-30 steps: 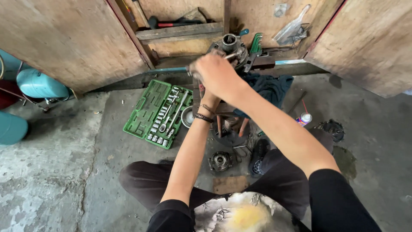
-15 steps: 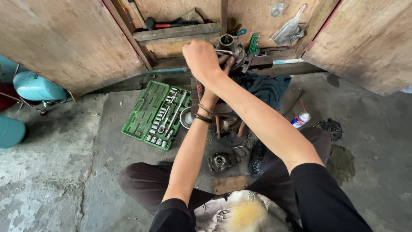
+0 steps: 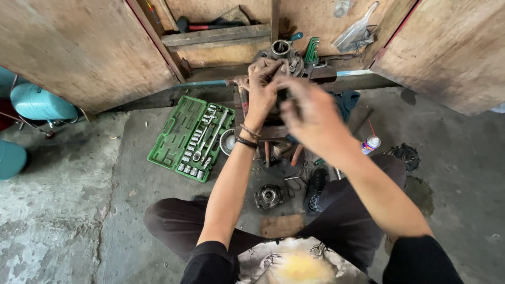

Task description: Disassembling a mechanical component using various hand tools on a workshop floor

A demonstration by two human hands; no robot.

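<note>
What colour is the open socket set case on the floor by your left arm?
Green: the socket set case lies open on the concrete, with silver sockets inside. The head view shows it clearly.

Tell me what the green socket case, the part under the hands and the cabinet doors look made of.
Green socket case: likely moulded plastic, matte, with shaped recesses holding shiny chrome-looking sockets. Machine part, which the left hand touches: grey metal, dull and grimy, probably cast. Cabinet doors: bare wood board, unpainted, stained and rough.

socket case (image 3: pixel 173 138): green
sockets (image 3: pixel 202 150): silver
metal part (image 3: pixel 281 51): grey
wristbands (image 3: pixel 246 137): black
spray can (image 3: pixel 370 144): white, red cap
tank (image 3: pixel 37 102): teal
sleeves (image 3: pixel 210 263): black
</note>
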